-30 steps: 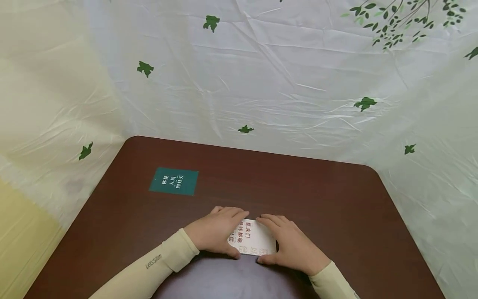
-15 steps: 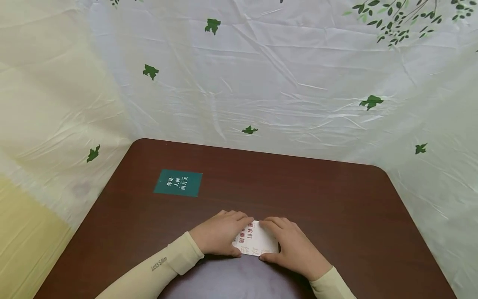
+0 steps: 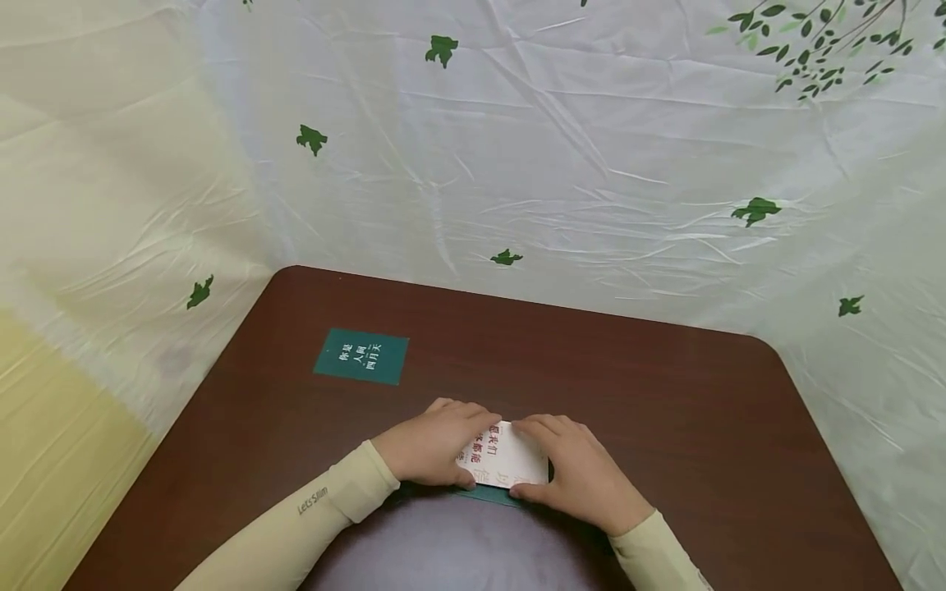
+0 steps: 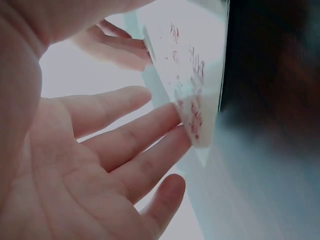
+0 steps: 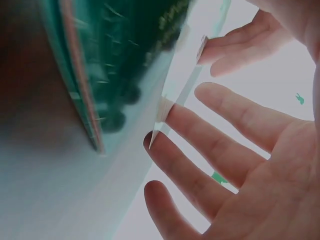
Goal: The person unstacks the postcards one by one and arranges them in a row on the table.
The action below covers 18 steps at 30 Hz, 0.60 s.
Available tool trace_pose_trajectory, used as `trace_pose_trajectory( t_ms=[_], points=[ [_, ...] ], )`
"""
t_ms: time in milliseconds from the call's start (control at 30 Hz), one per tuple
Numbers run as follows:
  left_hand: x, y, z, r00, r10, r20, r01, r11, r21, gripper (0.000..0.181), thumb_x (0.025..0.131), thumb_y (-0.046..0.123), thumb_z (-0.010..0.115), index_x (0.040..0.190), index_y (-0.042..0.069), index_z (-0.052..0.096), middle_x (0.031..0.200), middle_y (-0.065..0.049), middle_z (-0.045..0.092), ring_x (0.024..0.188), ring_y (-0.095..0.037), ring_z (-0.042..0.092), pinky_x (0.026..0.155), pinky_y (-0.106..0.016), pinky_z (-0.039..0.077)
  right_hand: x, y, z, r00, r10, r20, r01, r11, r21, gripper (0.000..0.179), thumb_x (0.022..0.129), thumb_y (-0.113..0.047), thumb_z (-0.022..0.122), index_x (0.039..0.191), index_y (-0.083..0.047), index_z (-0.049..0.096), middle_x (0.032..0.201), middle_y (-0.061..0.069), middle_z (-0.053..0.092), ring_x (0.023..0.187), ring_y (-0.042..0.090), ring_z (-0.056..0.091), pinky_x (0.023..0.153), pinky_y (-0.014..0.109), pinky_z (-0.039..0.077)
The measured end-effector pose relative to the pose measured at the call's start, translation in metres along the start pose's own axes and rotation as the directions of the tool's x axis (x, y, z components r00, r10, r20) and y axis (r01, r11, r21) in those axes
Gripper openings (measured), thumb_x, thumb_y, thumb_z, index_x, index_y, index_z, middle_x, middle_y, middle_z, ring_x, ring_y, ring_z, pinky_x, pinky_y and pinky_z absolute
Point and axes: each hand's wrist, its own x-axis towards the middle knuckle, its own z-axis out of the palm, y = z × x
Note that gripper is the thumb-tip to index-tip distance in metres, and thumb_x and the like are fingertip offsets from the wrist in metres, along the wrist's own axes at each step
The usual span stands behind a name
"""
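Observation:
Both hands hold a white card (image 3: 515, 456) with red and pale gold characters, close over the near part of the table. My left hand (image 3: 438, 443) grips its left end, fingers at the far edge and thumb at the near edge. At the opposite end my right hand (image 3: 580, 469) grips it in the same way. A thin teal strip (image 3: 491, 494) shows below the card's near edge. In the right wrist view, dark green cards (image 5: 117, 65) with separate layered edges stand beside the white one. Red print on the white card (image 4: 205, 30) appears in the left wrist view.
A teal card (image 3: 362, 356) with white characters lies flat at the left of the brown table (image 3: 628, 369). White cloth (image 3: 591, 164) with green leaf prints hangs behind the table and along its sides. A rounded greyish-purple surface (image 3: 466, 550) fills the near middle.
The teal strip has come into sight under the white card's near edge. Both hands keep their grip. The whole head view has shifted a little, with the table appearing further right.

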Motion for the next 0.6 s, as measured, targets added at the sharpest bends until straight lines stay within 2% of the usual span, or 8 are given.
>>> trace_pose_trajectory(
  t_ms=[333, 433, 600],
  points=[
    [0.012, -0.032, -0.019, 0.995, -0.085, -0.057, 0.078, 0.991, -0.106, 0.083, 0.087, 0.020, 0.088, 0.160, 0.005, 0.050, 0.160, -0.008, 0.056, 0.147, -0.026, 0.055, 0.123, -0.050, 0.038, 0.054, 0.005, -0.002, 0.999, 0.032, 0.036, -0.031, 0.999, -0.026, 0.077, 0.079, -0.051, 0.095, 0.142, -0.015, 0.069, 0.142, 0.003, 0.069, 0.133, 0.029, 0.064, 0.108, 0.057, 0.053],
    [0.016, -0.048, -0.027, 0.992, -0.111, -0.058, 0.102, 0.986, -0.134, 0.084, 0.087, 0.017, 0.088, 0.160, 0.005, 0.049, 0.161, -0.009, 0.056, 0.146, -0.026, 0.056, 0.124, -0.051, 0.037, 0.076, 0.006, 0.000, 0.998, 0.036, 0.059, -0.034, 0.999, -0.026, 0.075, 0.080, -0.048, 0.094, 0.142, -0.014, 0.069, 0.142, 0.005, 0.069, 0.132, 0.031, 0.064, 0.109, 0.056, 0.053],
    [0.018, -0.080, -0.043, 0.977, -0.208, -0.034, 0.197, 0.957, -0.212, 0.089, 0.086, 0.016, 0.090, 0.163, 0.010, 0.047, 0.163, -0.006, 0.055, 0.141, -0.028, 0.056, 0.123, -0.051, 0.041, 0.115, 0.002, 0.006, 0.996, 0.030, 0.080, -0.029, 0.999, -0.020, 0.073, 0.083, -0.046, 0.093, 0.143, -0.012, 0.068, 0.142, 0.007, 0.069, 0.129, 0.032, 0.064, 0.109, 0.053, 0.054]
  ],
)
